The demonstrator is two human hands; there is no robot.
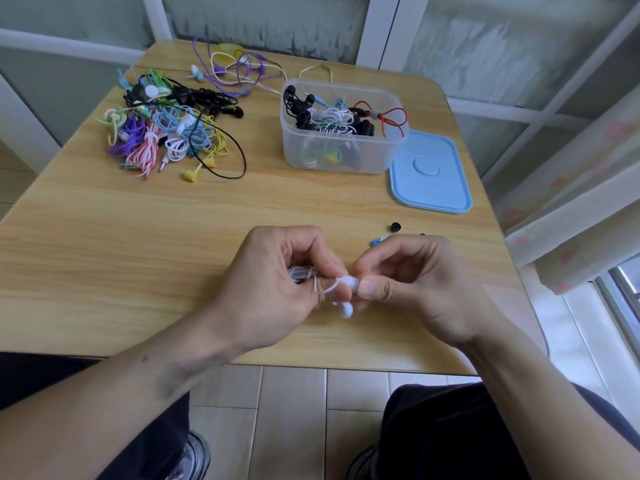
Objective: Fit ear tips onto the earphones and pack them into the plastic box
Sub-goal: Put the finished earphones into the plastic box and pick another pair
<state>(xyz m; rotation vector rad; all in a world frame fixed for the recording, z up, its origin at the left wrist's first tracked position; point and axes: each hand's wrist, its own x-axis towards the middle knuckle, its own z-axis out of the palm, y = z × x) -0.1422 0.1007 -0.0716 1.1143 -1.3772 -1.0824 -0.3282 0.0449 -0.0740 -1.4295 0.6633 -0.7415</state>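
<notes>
My left hand (273, 289) grips a coiled white earphone cable, with one white earbud (346, 310) dangling below my fingers. My right hand (412, 282) pinches the other white earbud (347, 282) between thumb and fingers, right against my left fingertips. Both hands hover just above the near part of the wooden table (138, 237). A clear plastic box (343, 157) stands at the back right, holding several coiled earphones. A black ear tip (395, 227) and a blue ear tip (374, 242) lie loose just beyond my right hand.
A tangled pile of coloured earphones (166, 133) lies at the back left. Purple and white cables (239, 71) sprawl at the far edge. The blue lid (429, 171) lies flat to the right of the box. My knees and a tiled floor show below the table's front edge.
</notes>
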